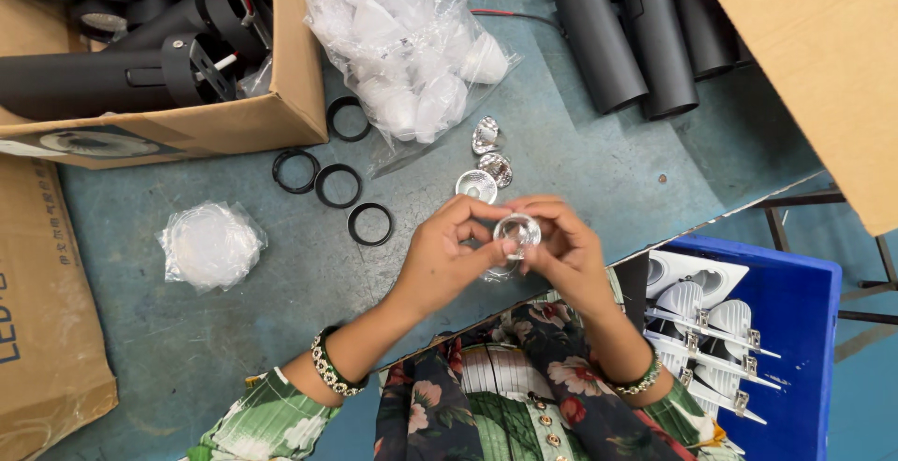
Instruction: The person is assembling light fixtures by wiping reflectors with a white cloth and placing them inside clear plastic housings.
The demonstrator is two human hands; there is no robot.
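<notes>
While black rings [338,185] lie nearby, left hand [447,253] and right hand [564,248] pinch (fingers closed) one clear lens [516,231]

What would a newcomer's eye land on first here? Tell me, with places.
At centre, the left hand and right hand pinch a small clear round lens between their fingertips above the blue-grey table. Just beyond lies a clear bag of white wrapped pieces, with black rings to its left. A blue bin of white fittings sits at lower right.

Blue crate [804,330] (right side) cut off
</notes>
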